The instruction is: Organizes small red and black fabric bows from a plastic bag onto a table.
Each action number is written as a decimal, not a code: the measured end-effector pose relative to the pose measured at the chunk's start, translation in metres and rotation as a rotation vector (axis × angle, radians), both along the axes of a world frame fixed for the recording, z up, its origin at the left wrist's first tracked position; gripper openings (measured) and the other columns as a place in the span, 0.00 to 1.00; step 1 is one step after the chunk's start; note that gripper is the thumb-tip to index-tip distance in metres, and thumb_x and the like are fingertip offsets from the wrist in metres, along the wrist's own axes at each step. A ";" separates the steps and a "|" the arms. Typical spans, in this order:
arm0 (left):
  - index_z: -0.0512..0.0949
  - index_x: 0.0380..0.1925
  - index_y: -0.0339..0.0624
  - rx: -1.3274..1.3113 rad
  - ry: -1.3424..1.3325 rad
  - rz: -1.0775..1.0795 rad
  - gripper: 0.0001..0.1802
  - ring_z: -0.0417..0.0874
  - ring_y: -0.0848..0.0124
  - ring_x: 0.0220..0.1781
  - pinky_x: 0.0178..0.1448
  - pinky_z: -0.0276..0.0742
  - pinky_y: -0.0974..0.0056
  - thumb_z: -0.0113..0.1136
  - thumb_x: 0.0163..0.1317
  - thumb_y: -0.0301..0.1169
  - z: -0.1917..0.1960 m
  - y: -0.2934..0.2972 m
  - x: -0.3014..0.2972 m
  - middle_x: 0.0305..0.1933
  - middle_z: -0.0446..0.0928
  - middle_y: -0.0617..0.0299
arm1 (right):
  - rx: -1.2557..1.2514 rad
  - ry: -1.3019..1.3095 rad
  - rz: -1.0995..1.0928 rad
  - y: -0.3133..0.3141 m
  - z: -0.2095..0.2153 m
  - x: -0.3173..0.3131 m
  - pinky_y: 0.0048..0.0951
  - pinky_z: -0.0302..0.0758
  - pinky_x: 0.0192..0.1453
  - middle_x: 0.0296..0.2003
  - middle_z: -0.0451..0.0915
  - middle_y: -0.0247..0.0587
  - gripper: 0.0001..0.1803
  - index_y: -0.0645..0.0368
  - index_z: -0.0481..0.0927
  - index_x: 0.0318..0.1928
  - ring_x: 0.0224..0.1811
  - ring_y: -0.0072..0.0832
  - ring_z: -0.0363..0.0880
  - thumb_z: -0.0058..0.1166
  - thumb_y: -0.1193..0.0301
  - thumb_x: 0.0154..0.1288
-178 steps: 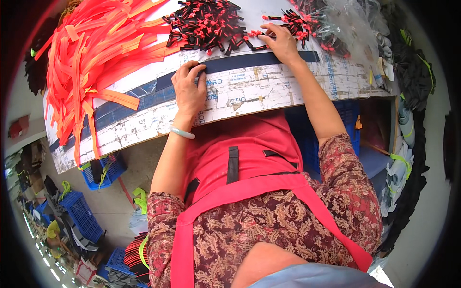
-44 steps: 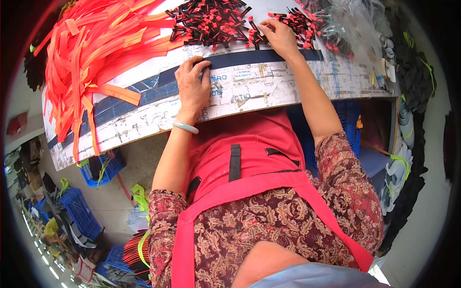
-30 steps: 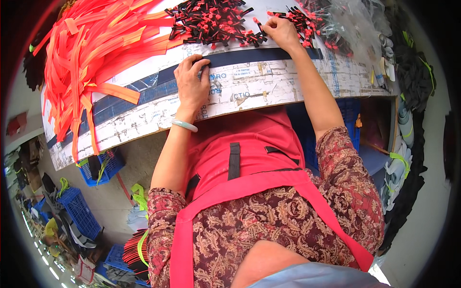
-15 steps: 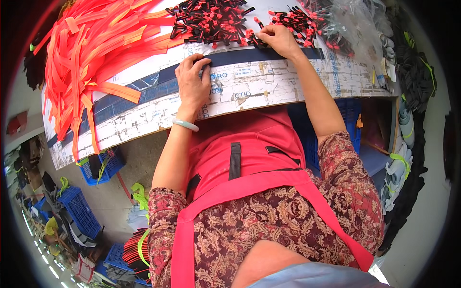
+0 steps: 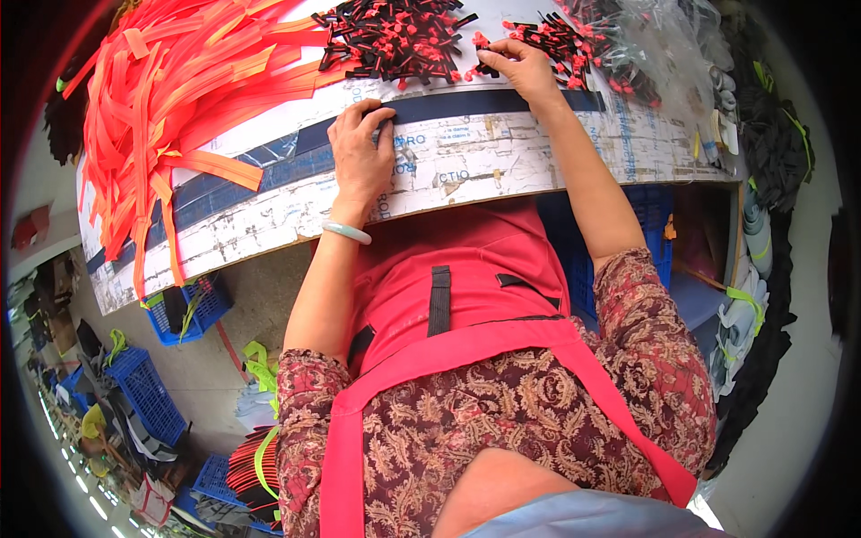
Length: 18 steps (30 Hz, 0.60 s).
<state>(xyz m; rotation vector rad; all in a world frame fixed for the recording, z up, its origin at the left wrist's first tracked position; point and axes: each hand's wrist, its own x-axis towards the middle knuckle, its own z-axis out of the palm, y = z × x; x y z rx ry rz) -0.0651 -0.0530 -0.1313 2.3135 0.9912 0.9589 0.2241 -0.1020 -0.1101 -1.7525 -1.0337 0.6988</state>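
My left hand (image 5: 361,154) rests on the long navy strip (image 5: 314,152) along the table's front, fingers loosely bent and thumb apart, with nothing visible in its grasp. Further right, my right hand (image 5: 523,72) is closed in a pinch on a small black tab with a red end (image 5: 482,43), held just above the white tabletop. A large heap of similar black-and-red tabs (image 5: 395,40) lies to the left of that hand. Beyond it, on the right, is a second, smaller pile of tabs (image 5: 560,45).
Long orange-red strips (image 5: 170,117) cover the table's left side and hang over its edge. Clear plastic bags (image 5: 668,54) sit at the right end. Under and beside the worn board table (image 5: 448,175) are blue crates (image 5: 148,394). Black material (image 5: 776,152) hangs at far right.
My right hand has lifted slightly away from the navy strip, the pinched tab now showing between its fingers. My left hand has stayed in place.
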 end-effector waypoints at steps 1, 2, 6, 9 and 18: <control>0.84 0.41 0.46 -0.001 0.001 0.001 0.09 0.76 0.60 0.59 0.65 0.65 0.56 0.64 0.59 0.26 0.000 0.000 0.000 0.52 0.79 0.60 | 0.034 0.094 0.003 -0.001 0.000 0.002 0.21 0.75 0.45 0.34 0.85 0.30 0.17 0.59 0.87 0.41 0.37 0.17 0.79 0.72 0.61 0.57; 0.84 0.41 0.46 -0.001 0.000 0.001 0.09 0.76 0.60 0.59 0.65 0.65 0.56 0.64 0.59 0.26 -0.001 0.000 0.000 0.52 0.79 0.60 | 0.042 0.119 0.009 -0.001 -0.001 0.004 0.21 0.75 0.45 0.34 0.85 0.28 0.16 0.60 0.86 0.43 0.38 0.16 0.79 0.71 0.63 0.60; 0.84 0.41 0.46 -0.001 -0.005 0.000 0.09 0.77 0.59 0.59 0.64 0.65 0.56 0.64 0.59 0.26 -0.001 0.000 0.000 0.52 0.79 0.60 | 0.016 -0.006 0.023 -0.004 -0.006 0.005 0.21 0.75 0.45 0.34 0.85 0.29 0.14 0.60 0.86 0.42 0.38 0.16 0.79 0.70 0.64 0.61; 0.84 0.41 0.46 0.001 -0.007 0.000 0.09 0.77 0.59 0.59 0.64 0.65 0.56 0.64 0.59 0.26 0.000 0.000 0.001 0.52 0.79 0.60 | 0.061 0.065 0.007 -0.005 -0.009 0.006 0.21 0.75 0.44 0.34 0.85 0.31 0.14 0.61 0.85 0.41 0.38 0.16 0.79 0.69 0.65 0.61; 0.85 0.42 0.47 -0.017 0.006 0.002 0.09 0.77 0.60 0.60 0.66 0.64 0.56 0.64 0.60 0.27 -0.001 0.000 -0.001 0.53 0.80 0.60 | 0.020 0.064 -0.084 -0.012 -0.010 0.002 0.19 0.77 0.35 0.33 0.82 0.28 0.11 0.61 0.82 0.42 0.35 0.13 0.77 0.65 0.67 0.67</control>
